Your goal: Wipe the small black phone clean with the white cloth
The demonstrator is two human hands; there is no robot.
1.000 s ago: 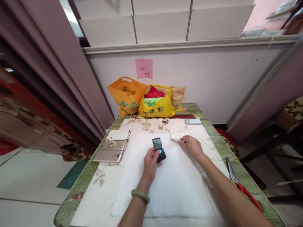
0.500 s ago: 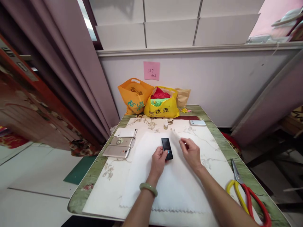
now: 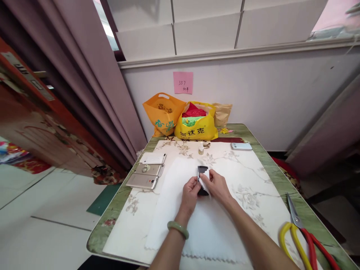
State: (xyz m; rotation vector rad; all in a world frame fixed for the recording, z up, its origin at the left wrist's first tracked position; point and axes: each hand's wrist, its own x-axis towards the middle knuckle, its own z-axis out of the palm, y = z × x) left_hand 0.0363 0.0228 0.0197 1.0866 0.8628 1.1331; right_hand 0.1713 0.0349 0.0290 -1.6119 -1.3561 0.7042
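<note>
My left hand [image 3: 189, 193], with a green bangle at the wrist, grips the left side of a small black keypad phone [image 3: 202, 170]. The phone now seems to show its dark back, though the cloth and fingers partly cover it. My right hand [image 3: 218, 184] pinches a corner of a thin white cloth [image 3: 210, 232] and presses it onto the phone. Zigzag edging runs along this cloth, and the rest of it lies spread on the flowered table cover beneath both hands.
On the left lie a white phone [image 3: 149, 158], a phone with a ring on its back [image 3: 146, 169] and a gold phone [image 3: 142, 180]. A silver phone [image 3: 241, 146], small bottle [image 3: 201, 149], orange bag [image 3: 163, 112] and yellow bag [image 3: 197, 129] are farther back. Scissors [image 3: 298, 225] lie right.
My right hand has moved left onto the phone, bringing the cloth's corner over it. The phone's screen and keys faced up before; now a dark, plain side shows. The view has shifted slightly.
</note>
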